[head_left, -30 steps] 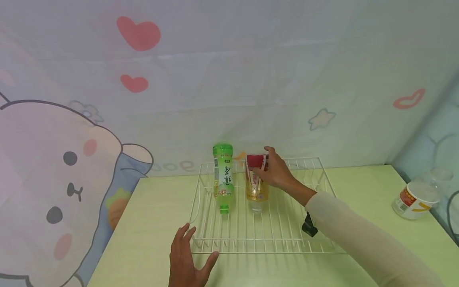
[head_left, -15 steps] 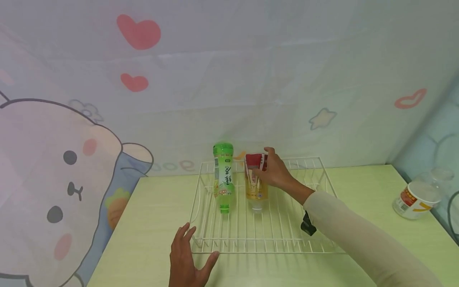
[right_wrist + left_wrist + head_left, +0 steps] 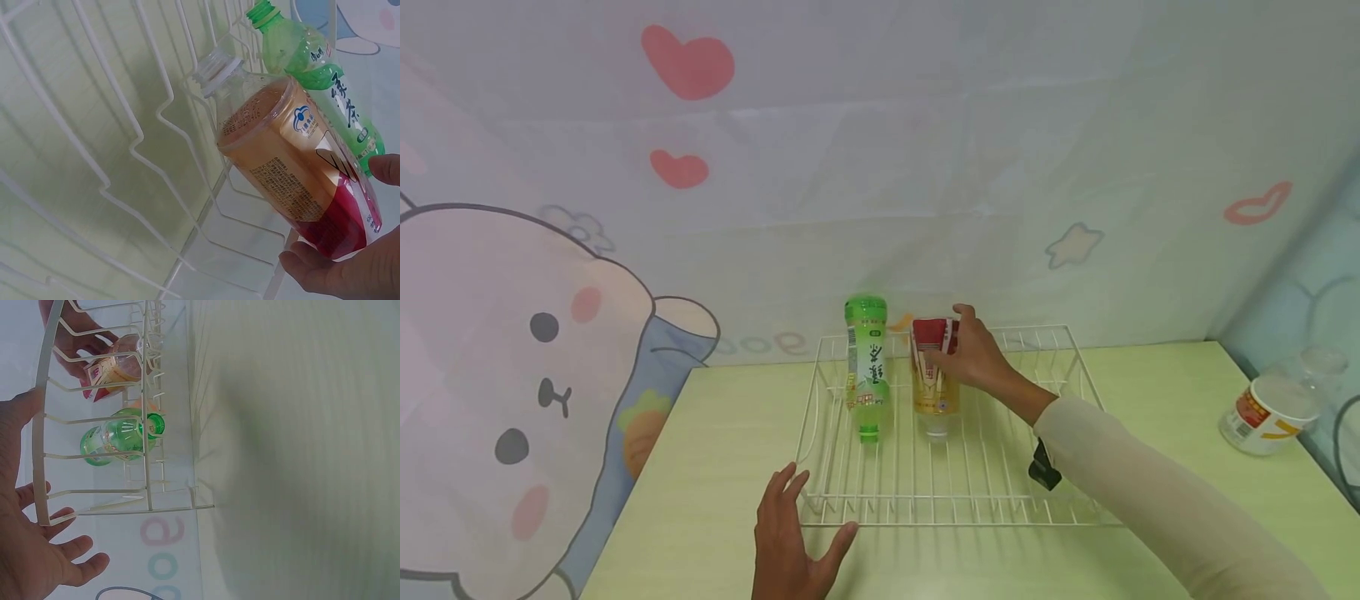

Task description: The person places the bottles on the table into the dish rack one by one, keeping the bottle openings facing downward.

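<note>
My right hand (image 3: 977,354) grips an upside-down plastic bottle (image 3: 294,162) near its base, thumb on one side and fingers on the other. The bottle has a red and gold label, and its capless neck points down into a white wire rack (image 3: 925,498). To its left in the head view, a green tea bottle (image 3: 868,367) stands inverted in the same rack, neck down and also capless. My left hand (image 3: 790,542) rests at the rack's front left corner. Its thumb and fingers are spread, and in the left wrist view they touch the rim.
The rack sits on a pale green table (image 3: 722,450) against a hanging printed cloth (image 3: 865,167). A clear plastic container with a label (image 3: 1262,417) lies near the table's right edge, beside a dark cable (image 3: 1341,442). A black strap piece (image 3: 1043,467) hangs below the right sleeve.
The red-labelled bottle has turned slightly in my right hand and shifted a touch left. My left hand stays at the rack corner. The head view has tilted a little.
</note>
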